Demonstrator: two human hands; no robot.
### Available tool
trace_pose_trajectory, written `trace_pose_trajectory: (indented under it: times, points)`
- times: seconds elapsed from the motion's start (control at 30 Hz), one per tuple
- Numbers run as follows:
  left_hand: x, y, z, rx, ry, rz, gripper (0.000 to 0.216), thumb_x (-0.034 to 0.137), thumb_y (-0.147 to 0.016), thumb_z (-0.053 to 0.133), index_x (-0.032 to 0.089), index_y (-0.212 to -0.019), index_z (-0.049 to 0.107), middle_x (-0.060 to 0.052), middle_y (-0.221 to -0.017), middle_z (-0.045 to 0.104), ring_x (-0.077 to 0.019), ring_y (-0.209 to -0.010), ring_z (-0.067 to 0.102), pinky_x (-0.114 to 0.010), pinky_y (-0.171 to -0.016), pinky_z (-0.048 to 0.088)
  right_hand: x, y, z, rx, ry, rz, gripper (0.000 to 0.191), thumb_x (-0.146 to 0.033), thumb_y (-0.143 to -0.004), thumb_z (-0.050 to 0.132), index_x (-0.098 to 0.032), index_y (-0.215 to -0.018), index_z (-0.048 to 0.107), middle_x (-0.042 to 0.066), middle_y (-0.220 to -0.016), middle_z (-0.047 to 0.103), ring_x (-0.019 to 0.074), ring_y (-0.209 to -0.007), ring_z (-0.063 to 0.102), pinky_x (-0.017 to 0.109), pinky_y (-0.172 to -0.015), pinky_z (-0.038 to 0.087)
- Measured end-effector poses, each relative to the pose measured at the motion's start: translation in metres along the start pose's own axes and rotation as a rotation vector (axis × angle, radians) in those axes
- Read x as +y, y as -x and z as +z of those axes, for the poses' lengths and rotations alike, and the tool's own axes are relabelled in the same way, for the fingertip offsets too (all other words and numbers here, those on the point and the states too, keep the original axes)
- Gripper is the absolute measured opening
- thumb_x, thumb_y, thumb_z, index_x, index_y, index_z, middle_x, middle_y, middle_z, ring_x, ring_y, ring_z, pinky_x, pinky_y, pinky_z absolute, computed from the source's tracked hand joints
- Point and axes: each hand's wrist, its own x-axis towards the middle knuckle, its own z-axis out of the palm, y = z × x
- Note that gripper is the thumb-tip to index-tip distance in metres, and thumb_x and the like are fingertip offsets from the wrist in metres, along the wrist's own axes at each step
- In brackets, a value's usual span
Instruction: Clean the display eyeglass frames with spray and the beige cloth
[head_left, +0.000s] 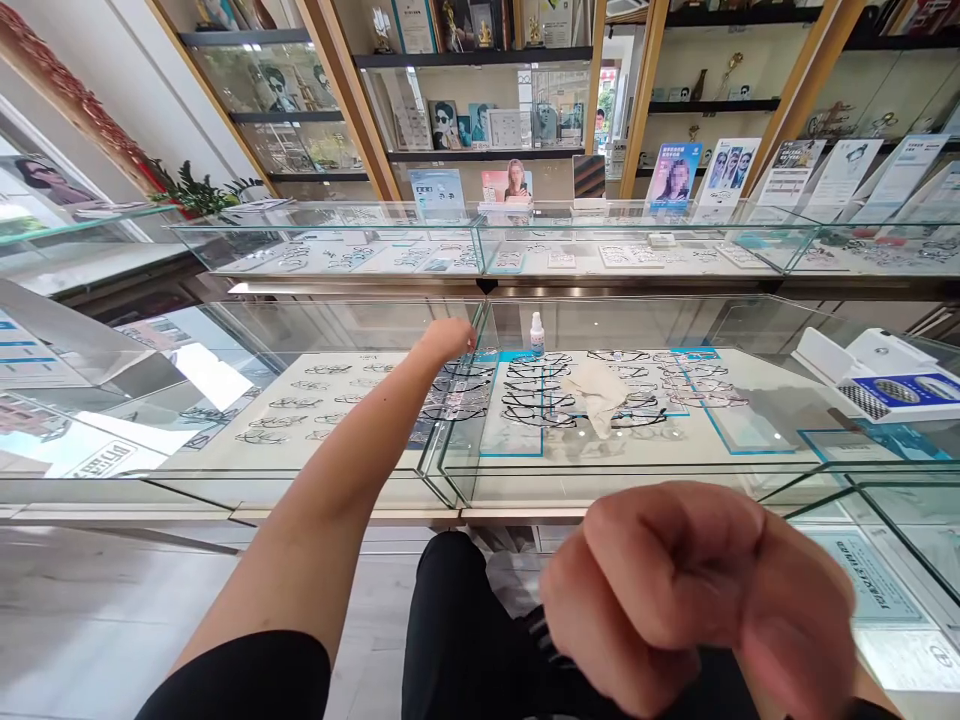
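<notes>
My left hand is stretched far out over the glass display case, with its fingers curled near the upright glass divider. Its fingertips are mostly hidden, so what they hold, if anything, I cannot make out. Close to the camera, my right hand is raised in a fist, and nothing shows between its fingers. On the case top, right of the divider, eyeglass frames lie in rows. A crumpled beige cloth rests among them, and a small white bottle stands upright behind.
More eyeglasses lie at the left. An open white box with a blue panel sits at the right. Behind runs a second glass counter with standing cards, then wall shelves. Glass edges border the near case.
</notes>
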Motion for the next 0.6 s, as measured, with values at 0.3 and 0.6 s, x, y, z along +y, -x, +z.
trace_pose_trajectory:
  times: [0.3,0.6]
  points:
    - [0.019,0.037,-0.013,0.105,0.051,-0.054,0.038,0.032,-0.099,0.072,0.017,-0.132,0.083,-0.021,-0.131,0.082,-0.0352,-0.122,0.074,-0.037,-0.103,0.053,0.119,0.07,-0.051,0.074,-0.012,-0.344,0.072,-0.061,-0.12,0.037,-0.028,-0.058,0.023,-0.009,-0.039,0.022,0.0118,-0.04,0.017,0.034,-0.055,0.026]
    - [0.11,0.244,0.043,-0.281,0.975,0.563,0.043,0.067,-0.101,0.074,0.027,-0.108,0.089,-0.003,-0.075,0.065,-0.0209,-0.071,0.058,-0.032,-0.071,0.047,0.151,0.159,-0.072,0.948,-0.029,-0.17,0.04,-0.055,-0.102,0.075,-0.028,-0.084,0.052,-0.01,-0.057,0.022,0.0134,-0.053,0.013,0.032,-0.055,0.021]
